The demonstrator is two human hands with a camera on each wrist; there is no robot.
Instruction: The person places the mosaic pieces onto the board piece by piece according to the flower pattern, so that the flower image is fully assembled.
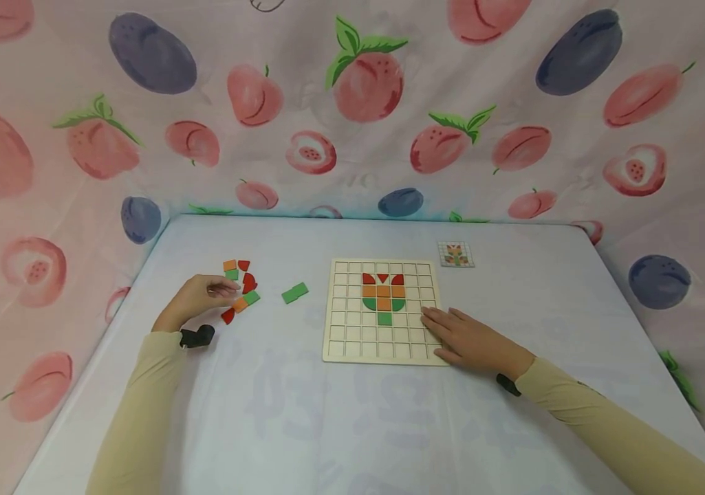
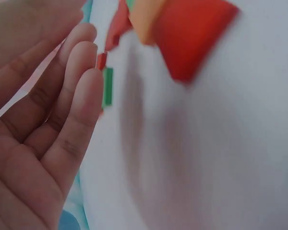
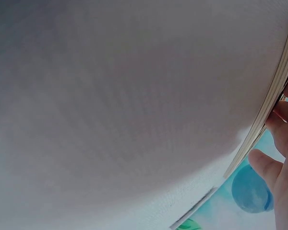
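My left hand [image 1: 208, 294] hovers by a loose group of coloured tiles on the left, fingers bent a little. In the left wrist view nothing shows between the fingers [image 2: 81, 103]; a red tile [image 2: 192, 36] and an orange tile [image 2: 145, 18] lie beyond them. The group also has a green tile [image 1: 252, 297] and a half-round red tile [image 1: 250, 282]. On the right, my right hand [image 1: 472, 342] rests flat with its fingertips on the right edge of a wooden grid board [image 1: 352, 349]. Red, orange and green tiles form a flower shape on the board, with a green square [image 1: 384, 319] lowest.
Two green tiles [image 1: 295, 293] lie touching between the loose group and the board. Behind the board's right corner lies a small card [image 1: 455, 254] with a printed tile flower. A fruit-patterned cloth [image 1: 352, 185] hangs behind the white-covered table [image 1: 364, 426].
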